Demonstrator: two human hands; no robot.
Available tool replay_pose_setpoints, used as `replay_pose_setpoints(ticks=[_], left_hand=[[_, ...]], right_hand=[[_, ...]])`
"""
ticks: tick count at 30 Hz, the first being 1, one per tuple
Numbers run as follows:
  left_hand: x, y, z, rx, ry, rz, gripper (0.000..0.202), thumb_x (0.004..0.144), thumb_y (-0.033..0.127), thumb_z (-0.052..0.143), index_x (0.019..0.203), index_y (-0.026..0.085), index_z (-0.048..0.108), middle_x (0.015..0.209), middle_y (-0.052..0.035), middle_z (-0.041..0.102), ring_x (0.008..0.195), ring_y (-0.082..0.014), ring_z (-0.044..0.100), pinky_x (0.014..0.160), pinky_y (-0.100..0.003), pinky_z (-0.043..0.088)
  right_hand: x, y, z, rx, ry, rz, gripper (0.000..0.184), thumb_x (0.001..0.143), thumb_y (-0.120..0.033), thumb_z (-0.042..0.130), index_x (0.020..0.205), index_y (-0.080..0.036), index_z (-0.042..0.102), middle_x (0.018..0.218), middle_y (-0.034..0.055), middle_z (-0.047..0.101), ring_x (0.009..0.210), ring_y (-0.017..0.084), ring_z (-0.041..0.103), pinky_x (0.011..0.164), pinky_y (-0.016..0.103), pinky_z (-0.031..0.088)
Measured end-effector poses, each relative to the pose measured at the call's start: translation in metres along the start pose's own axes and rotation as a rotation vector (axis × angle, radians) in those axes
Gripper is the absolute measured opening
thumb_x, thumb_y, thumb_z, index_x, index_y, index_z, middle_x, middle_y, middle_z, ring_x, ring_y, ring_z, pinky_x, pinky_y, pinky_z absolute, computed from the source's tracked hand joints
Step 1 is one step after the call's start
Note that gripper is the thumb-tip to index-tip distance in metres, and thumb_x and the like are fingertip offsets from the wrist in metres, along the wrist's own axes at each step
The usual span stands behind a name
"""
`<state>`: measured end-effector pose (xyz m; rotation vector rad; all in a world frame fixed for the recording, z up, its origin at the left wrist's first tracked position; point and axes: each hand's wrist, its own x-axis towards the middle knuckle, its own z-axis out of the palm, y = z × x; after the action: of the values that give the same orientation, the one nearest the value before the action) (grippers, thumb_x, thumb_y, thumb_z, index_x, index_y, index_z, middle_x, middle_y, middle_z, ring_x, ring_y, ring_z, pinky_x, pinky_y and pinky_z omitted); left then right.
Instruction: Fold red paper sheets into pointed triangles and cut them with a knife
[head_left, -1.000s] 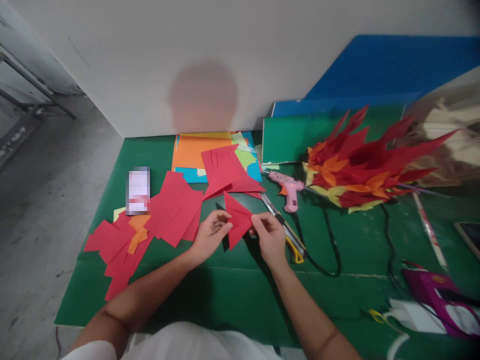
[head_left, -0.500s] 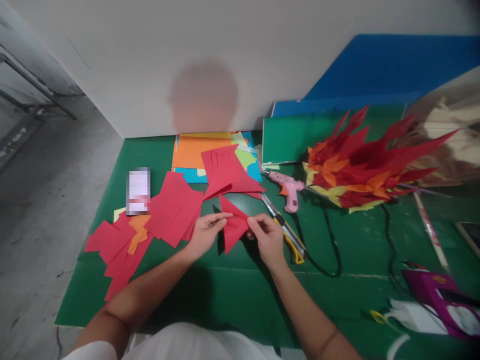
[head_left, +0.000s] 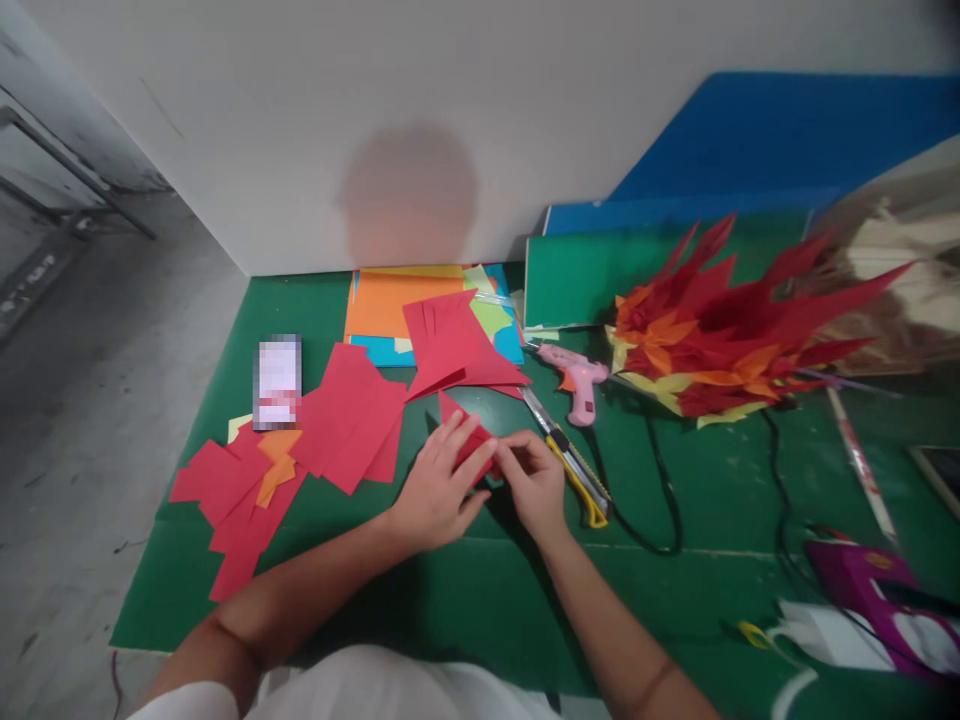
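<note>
On the green mat (head_left: 450, 610) a folded red paper piece (head_left: 472, 440) lies between both of my hands. My left hand (head_left: 439, 485) covers most of it, fingers laid over the paper and pressing it down. Pinching the paper's right edge is my right hand (head_left: 531, 478), its fingers closed together. Only the paper's top corner and a strip between the hands show. A yellow-handled utility knife (head_left: 570, 462) lies just right of my right hand.
Loose red paper sheets (head_left: 337, 420) and scraps (head_left: 232, 500) lie to the left, by a phone (head_left: 277, 382). Coloured paper stack (head_left: 390, 300), pink glue gun (head_left: 577, 382) with black cord, a spiky red-orange paper piece (head_left: 720, 330), and a purple object (head_left: 877, 590) lie around.
The red paper was held up as a triangle between both hands; now it is lowered and my left hand has moved right over it, flattening it.
</note>
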<state>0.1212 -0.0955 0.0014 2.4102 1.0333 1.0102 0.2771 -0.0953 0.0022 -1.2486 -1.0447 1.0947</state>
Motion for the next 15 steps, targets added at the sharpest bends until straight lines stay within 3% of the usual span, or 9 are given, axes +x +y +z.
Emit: replay_pose_setpoints(ticks=[2, 4, 7, 11, 13, 15], left_hand=[[0.001, -0.002, 0.004, -0.118, -0.003, -0.04, 0.054, 0.092, 0.012, 0.041, 0.145, 0.018, 0.032, 0.149, -0.019, 0.034, 0.144, -0.0291, 0.023, 0.111, -0.052, 0.032], [0.001, -0.006, 0.005, -0.313, -0.016, -0.092, 0.052, 0.093, 0.009, 0.034, 0.144, 0.021, 0.033, 0.146, -0.0163, 0.04, 0.14, -0.0242, 0.034, 0.111, -0.047, 0.035], [0.001, -0.009, 0.004, -0.617, -0.039, -0.357, 0.04, 0.096, 0.02, 0.038, 0.136, 0.022, 0.045, 0.135, -0.0118, 0.055, 0.125, -0.0216, 0.052, 0.107, -0.041, 0.041], [0.004, -0.012, 0.003, -1.022, 0.013, -0.733, 0.043, 0.092, 0.043, 0.051, 0.127, 0.017, 0.053, 0.125, -0.0111, 0.062, 0.115, -0.0233, 0.059, 0.102, -0.04, 0.045], [0.007, -0.014, 0.0, -1.125, 0.004, -0.803, 0.046, 0.09, 0.05, 0.053, 0.121, 0.016, 0.056, 0.117, -0.0107, 0.066, 0.108, -0.023, 0.062, 0.098, -0.039, 0.048], [0.01, -0.018, -0.003, -1.082, -0.009, -0.798, 0.045, 0.089, 0.052, 0.053, 0.114, 0.016, 0.061, 0.11, -0.0095, 0.068, 0.103, -0.0219, 0.063, 0.095, -0.038, 0.049]], right_hand=[[-0.002, 0.0, 0.001, 0.005, -0.07, -0.035, 0.023, 0.078, -0.042, 0.069, 0.075, -0.021, 0.06, 0.059, -0.0039, 0.056, 0.047, 0.01, 0.052, 0.046, 0.023, 0.044], [-0.002, 0.002, 0.001, -0.003, -0.12, -0.094, 0.022, 0.078, -0.042, 0.07, 0.081, -0.022, 0.062, 0.066, -0.0017, 0.061, 0.054, 0.012, 0.056, 0.051, 0.025, 0.047], [0.003, 0.003, -0.002, -0.111, -0.061, -0.221, 0.017, 0.081, -0.039, 0.067, 0.087, -0.023, 0.064, 0.076, 0.0011, 0.063, 0.067, 0.016, 0.059, 0.061, 0.029, 0.05], [0.01, 0.003, -0.011, -0.388, 0.06, -0.359, 0.012, 0.082, -0.033, 0.065, 0.088, -0.023, 0.066, 0.091, 0.0054, 0.064, 0.089, 0.021, 0.059, 0.08, 0.038, 0.048], [0.012, 0.004, -0.015, -0.437, 0.025, -0.343, 0.012, 0.083, -0.032, 0.063, 0.091, -0.023, 0.067, 0.092, 0.0056, 0.065, 0.091, 0.022, 0.06, 0.084, 0.04, 0.047], [0.012, 0.006, -0.017, -0.442, -0.017, -0.286, 0.012, 0.084, -0.032, 0.062, 0.09, -0.023, 0.066, 0.087, 0.0045, 0.066, 0.084, 0.021, 0.061, 0.081, 0.039, 0.049]])
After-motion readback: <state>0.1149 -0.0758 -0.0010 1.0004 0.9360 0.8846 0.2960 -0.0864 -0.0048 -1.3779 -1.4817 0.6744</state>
